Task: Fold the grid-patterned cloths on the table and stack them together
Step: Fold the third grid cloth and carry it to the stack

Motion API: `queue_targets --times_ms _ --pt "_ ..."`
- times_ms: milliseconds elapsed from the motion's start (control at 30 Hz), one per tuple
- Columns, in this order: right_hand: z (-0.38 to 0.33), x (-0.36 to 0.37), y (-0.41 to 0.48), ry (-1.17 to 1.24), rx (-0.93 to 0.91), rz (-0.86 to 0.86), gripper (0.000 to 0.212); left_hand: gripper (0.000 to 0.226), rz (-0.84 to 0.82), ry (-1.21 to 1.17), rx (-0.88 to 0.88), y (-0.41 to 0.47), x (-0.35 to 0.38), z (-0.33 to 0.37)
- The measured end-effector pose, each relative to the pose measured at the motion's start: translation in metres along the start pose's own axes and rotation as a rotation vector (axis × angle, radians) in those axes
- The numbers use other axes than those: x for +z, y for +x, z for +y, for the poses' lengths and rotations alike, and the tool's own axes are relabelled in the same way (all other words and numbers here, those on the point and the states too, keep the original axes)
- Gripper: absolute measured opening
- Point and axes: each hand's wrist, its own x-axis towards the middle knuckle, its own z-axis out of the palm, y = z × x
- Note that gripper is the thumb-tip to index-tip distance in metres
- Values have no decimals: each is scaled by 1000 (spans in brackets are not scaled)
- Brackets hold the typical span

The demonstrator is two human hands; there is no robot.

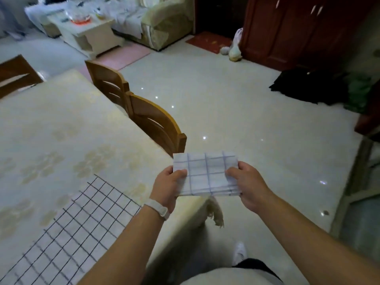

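A small folded white cloth with blue grid lines (206, 172) is held in the air past the table's right corner. My left hand (167, 186) pinches its left edge, thumb on top. My right hand (244, 183) pinches its right edge the same way. A larger white cloth with a black grid (76, 233) lies spread flat on the table (61, 140) at the lower left, under my left forearm.
Two wooden chairs (148, 120) stand along the table's right side, and another chair back (14, 73) shows at the far left. Tiled floor spreads to the right. A dark heap (308, 87) lies on the floor by a red cabinet (298, 31).
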Motion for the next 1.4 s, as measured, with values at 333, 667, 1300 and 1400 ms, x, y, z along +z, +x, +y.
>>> queue_targets --times_ms 333,667,1300,1400 --pt "-42 -157 69 65 -19 89 27 22 -88 -33 -24 41 178 17" --pt "-66 -217 128 133 -29 179 15 10 -177 52 51 91 258 42" --pt "-218 -143 381 -114 -75 65 24 16 -54 -112 64 327 267 175" --pt "-235 -122 406 -99 -66 14 29 9 10 -109 89 346 257 197"
